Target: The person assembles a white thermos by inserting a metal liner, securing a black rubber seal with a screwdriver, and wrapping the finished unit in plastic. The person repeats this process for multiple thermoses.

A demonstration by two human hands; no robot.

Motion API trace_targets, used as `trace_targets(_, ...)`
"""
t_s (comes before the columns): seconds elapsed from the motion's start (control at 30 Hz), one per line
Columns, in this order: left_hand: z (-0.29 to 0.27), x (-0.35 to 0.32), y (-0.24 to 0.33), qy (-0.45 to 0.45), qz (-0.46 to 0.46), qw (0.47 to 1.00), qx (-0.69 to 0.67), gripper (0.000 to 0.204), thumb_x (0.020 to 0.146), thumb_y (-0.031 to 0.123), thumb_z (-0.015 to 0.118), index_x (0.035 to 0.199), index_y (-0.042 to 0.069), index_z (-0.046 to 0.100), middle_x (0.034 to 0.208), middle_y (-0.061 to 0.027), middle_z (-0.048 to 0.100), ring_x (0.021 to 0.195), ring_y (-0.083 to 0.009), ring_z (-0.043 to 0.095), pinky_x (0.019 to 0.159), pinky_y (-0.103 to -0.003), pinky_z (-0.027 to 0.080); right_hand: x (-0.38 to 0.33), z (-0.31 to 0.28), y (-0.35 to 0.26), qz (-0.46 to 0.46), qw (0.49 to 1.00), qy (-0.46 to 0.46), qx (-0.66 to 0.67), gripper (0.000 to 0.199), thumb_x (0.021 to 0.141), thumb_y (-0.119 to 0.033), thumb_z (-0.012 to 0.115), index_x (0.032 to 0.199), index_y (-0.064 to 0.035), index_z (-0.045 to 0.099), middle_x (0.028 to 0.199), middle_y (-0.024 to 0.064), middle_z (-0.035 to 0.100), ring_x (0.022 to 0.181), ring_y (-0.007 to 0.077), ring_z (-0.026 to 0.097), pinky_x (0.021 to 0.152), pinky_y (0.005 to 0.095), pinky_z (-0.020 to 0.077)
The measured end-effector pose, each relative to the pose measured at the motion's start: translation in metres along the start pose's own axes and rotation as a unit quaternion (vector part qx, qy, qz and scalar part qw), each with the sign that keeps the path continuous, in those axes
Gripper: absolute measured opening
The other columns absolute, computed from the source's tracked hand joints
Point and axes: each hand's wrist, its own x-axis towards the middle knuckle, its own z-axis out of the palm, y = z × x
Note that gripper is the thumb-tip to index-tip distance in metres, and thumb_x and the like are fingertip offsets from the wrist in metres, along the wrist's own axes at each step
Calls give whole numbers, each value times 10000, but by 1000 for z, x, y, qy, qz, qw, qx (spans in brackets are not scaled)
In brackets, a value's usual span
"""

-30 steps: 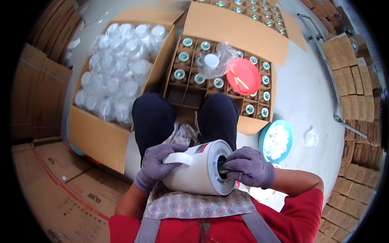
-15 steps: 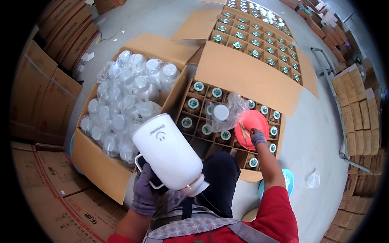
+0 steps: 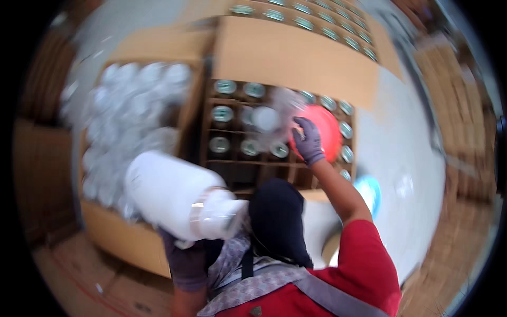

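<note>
My left hand (image 3: pixel 185 259), in a grey-purple glove, is closed at the underside of a white thermos jug (image 3: pixel 166 193). The jug lies tilted, its neck with a coppery band pointing right toward my body. Over the left part of a red plastic bowl (image 3: pixel 328 132) is my gloved right hand (image 3: pixel 309 141), its fingers curled together. Something small may be between the fingertips, but blur hides what it is. Left of that hand, a white-capped item in clear plastic wrap (image 3: pixel 265 119) rests on the divided carton (image 3: pixel 209 127).
Green-and-white lidded containers (image 3: pixel 222 113) fill many of the carton's cells. At left stands an open box of plastic-wrapped, white-topped items (image 3: pixel 134 108). Another divided carton (image 3: pixel 303 22) is farther back. A blue basin (image 3: pixel 369 193) sits on the floor at right.
My right hand has moved left and up within the bowl, its fingers curling. The jug has tipped toward horizontal and shifted left. The whole view has swung and is blurred.
</note>
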Motion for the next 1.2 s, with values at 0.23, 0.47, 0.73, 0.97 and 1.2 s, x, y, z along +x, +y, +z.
trace_targets(0.23, 17, -5, -33, -100, 296, 567, 762, 454, 904, 30, 641, 1319, -34, 469, 1312, -165, 547, 1212, -234, 525, 1018, -336, 414, -303, -124, 10, 444, 887, 125, -42, 259, 826, -147, 683, 1073, -71, 664, 1057, 138, 652, 854, 295, 653, 831, 412, 515)
trace_targets(0.47, 80, -42, -113, -234, 193, 553, 776, 431, 925, 42, 619, 1319, -48, 468, 1313, -178, 544, 1192, -213, 535, 977, -330, 441, -556, -213, -13, 854, 442, 215, -170, 382, 819, -253, 621, 1127, -32, 666, 1044, 215, 690, 984, 355, 661, 887, 404, 499)
trace_targets(0.73, 94, -92, -187, -366, 266, 320, 832, 381, 948, 25, 581, 1309, -37, 478, 1294, -176, 550, 1144, -227, 561, 952, -330, 457, -571, -225, 68, 957, 230, 146, -105, 669, 827, -639, 544, 1220, -110, 653, 1221, 138, 651, 1168, 307, 593, 966, 437, 460)
trace_targets(0.97, 76, -121, -211, -252, -9, 773, 582, 352, 972, 166, 540, 1300, 50, 489, 1277, -124, 566, 1157, -233, 566, 956, -396, 498, -636, -193, 102, 907, 253, 337, -14, 475, 821, -450, 649, 1077, -50, 643, 995, 88, 666, 872, 235, 617, 768, 396, 498)
trace_targets(1.2, 63, -150, -170, -138, -234, 933, 235, 321, 1014, 311, 456, 1286, 151, 515, 1298, -43, 594, 1187, -228, 594, 953, -431, 550, -545, -219, 12, 585, 466, 587, 309, 406, 877, -84, 637, 1275, -69, 559, 1187, 80, 575, 960, 208, 607, 794, 356, 546)
